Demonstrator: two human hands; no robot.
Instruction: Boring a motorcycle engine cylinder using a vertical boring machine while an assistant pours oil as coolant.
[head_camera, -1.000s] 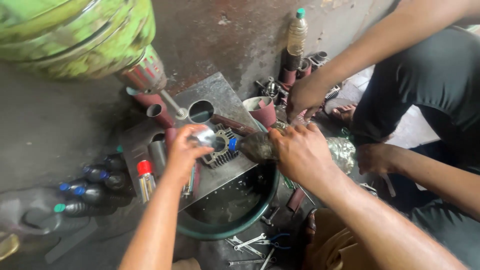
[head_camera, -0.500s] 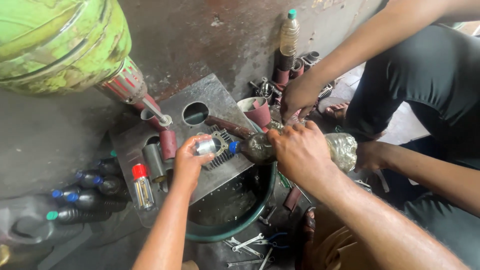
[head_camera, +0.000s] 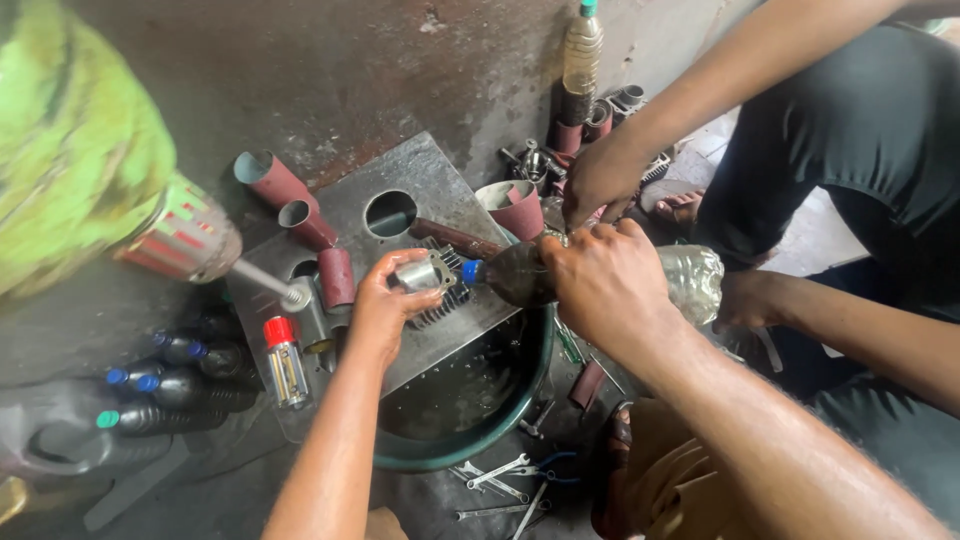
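The left hand (head_camera: 385, 305) is gripping a finned metal engine cylinder (head_camera: 430, 285) over a steel plate (head_camera: 420, 215) lying across a green basin (head_camera: 470, 440). The right hand (head_camera: 605, 280) is clasping a tilted plastic bottle (head_camera: 600, 275), its blue cap just beside the cylinder. Another person's hand (head_camera: 600, 180) is hovering near, behind the bottle.

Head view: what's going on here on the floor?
The person's left hand grips a small finned metal engine part over a grey metal plate that lies across a green basin. Their right hand tilts a dark plastic bottle, blue-capped mouth towards the part. Another person's hand reaches down among red-brown cylinders behind the basin. Spanners lie on the floor in front.
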